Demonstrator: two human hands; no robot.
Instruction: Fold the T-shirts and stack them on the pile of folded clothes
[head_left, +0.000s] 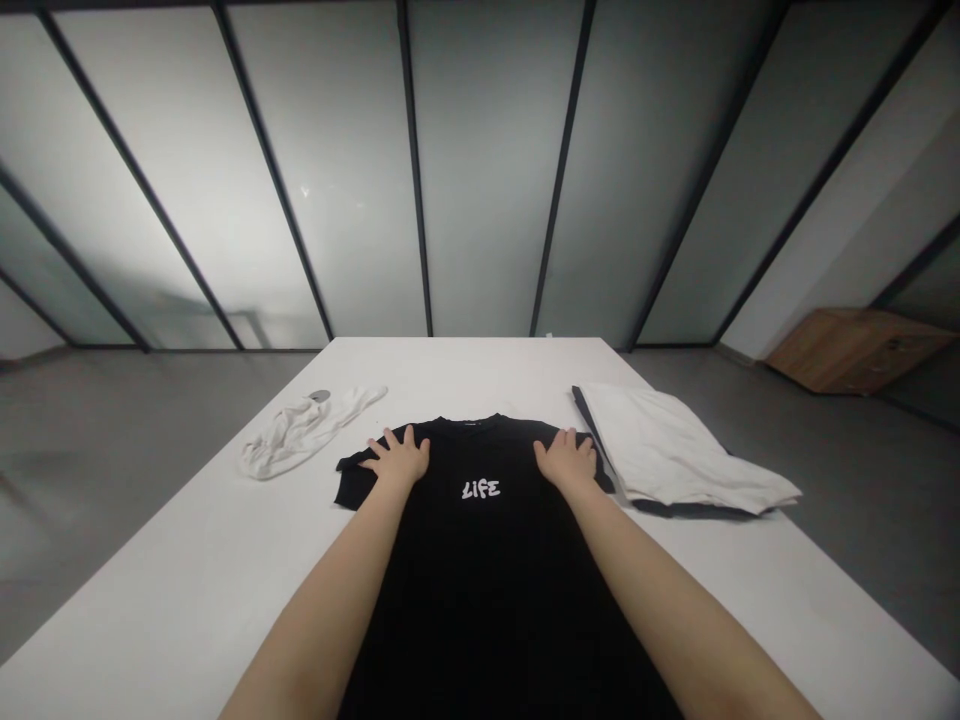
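A black T-shirt with white lettering on its chest lies spread on the white table, its collar toward the far side. Near the left shoulder and sleeve, my left hand rests flat on the fabric with fingers spread. My right hand presses on the opposite shoulder, fingers apart and partly bent. Neither hand grips the cloth. The shirt's lower part runs toward me and out of the picture, with my forearms over its sides.
On the table, a crumpled white cloth lies at left, with a small grey round item beside it. White and dark garments are stacked at right, overhanging the table edge. Farther off are a wooden cabinet and frosted glass panels.
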